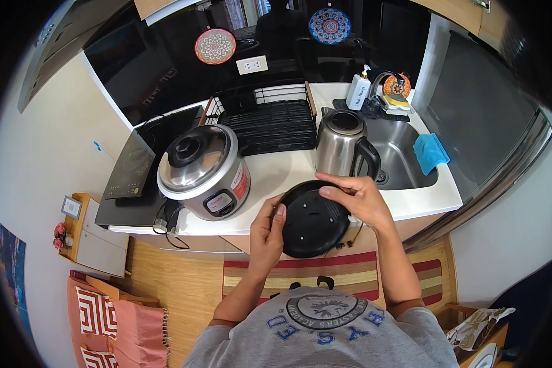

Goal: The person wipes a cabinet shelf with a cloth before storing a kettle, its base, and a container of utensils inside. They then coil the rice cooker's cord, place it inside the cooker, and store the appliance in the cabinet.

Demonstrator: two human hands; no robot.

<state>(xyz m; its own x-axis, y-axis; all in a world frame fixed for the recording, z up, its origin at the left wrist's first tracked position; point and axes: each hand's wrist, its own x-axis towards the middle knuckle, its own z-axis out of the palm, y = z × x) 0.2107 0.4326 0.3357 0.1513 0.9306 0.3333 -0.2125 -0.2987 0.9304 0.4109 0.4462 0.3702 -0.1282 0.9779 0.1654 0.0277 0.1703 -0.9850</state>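
Observation:
Between my two hands is a round black kettle base (313,224), tilted so that a face with several small pale dots shows. My left hand (267,236) grips its left edge, thumb on the face. At the upper right edge my right hand (363,201) holds it with thumb and fingers. A dark cord hangs below the base, partly hidden. Just beyond my right hand, a steel electric kettle (338,144) with a black handle stands upright on the white counter (276,175).
A rice cooker (205,172) with its lid on stands left, beside an induction cooktop (132,165). Behind are a black dish rack (270,126) and a wall socket (252,65). Right are a sink (402,156), a soap bottle (357,91) and a blue cloth (431,153).

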